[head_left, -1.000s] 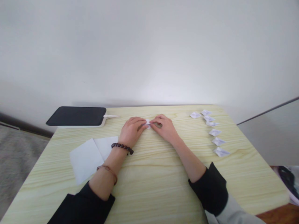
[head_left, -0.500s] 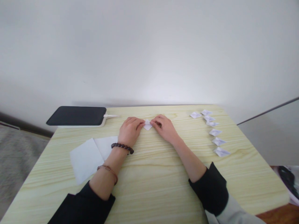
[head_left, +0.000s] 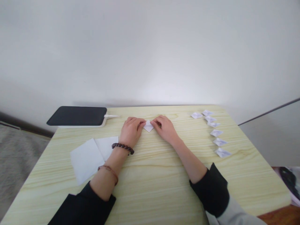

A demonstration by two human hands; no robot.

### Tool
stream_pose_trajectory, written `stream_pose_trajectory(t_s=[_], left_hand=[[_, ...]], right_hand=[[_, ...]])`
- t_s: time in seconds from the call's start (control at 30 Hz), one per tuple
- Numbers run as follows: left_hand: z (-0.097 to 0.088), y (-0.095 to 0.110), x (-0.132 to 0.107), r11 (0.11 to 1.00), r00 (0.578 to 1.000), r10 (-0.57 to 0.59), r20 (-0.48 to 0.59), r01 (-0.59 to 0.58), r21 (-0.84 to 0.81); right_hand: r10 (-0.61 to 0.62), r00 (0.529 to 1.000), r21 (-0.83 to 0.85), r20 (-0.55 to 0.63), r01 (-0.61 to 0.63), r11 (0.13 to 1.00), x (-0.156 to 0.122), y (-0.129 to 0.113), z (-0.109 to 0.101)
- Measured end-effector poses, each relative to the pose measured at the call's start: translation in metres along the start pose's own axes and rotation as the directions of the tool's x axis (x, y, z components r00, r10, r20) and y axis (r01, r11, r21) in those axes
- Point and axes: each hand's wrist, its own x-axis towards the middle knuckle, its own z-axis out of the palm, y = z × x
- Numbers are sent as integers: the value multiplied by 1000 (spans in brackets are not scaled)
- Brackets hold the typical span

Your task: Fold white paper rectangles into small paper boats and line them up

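A small piece of folded white paper (head_left: 148, 126) lies near the middle of the table, its lower point facing me. My left hand (head_left: 132, 128) pinches its left edge between thumb and fingers, and my right hand (head_left: 165, 127) pinches its right edge the same way. The fingertips cover both side corners of the paper. A dark beaded bracelet (head_left: 122, 147) and a thin reddish bangle (head_left: 108, 169) circle my left wrist and forearm.
Flat white paper sheets (head_left: 86, 161) overlap at left, partly behind my left forearm. A black-topped device (head_left: 77, 115) with a white cable (head_left: 111, 116) stands at the back left. Several small folded paper boats (head_left: 219, 142) line the right side. A white wall (head_left: 150, 56) borders the wooden table (head_left: 154, 190).
The folded paper shows slightly lower and its lower point looks a little wider. Both hands keep their pinch, with only tiny finger shifts.
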Motion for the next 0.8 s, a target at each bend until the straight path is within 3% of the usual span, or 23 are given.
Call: stream_pose_trajectory(t_s=[0.33, 0.63, 0.8], left_hand=[[0, 6, 1, 997, 1000, -16, 17, 14, 80], [2, 4, 1, 999, 999, 31, 25, -31, 28], [1, 5, 1, 1000, 1000, 1, 29, -2, 24]], right_hand=[[98, 993, -166, -64, -108, 980, -3, -3, 4], [95, 994, -169, -60, -104, 980, -3, -3, 3], [115, 993, -183, -39, -120, 976, -2, -5, 3]])
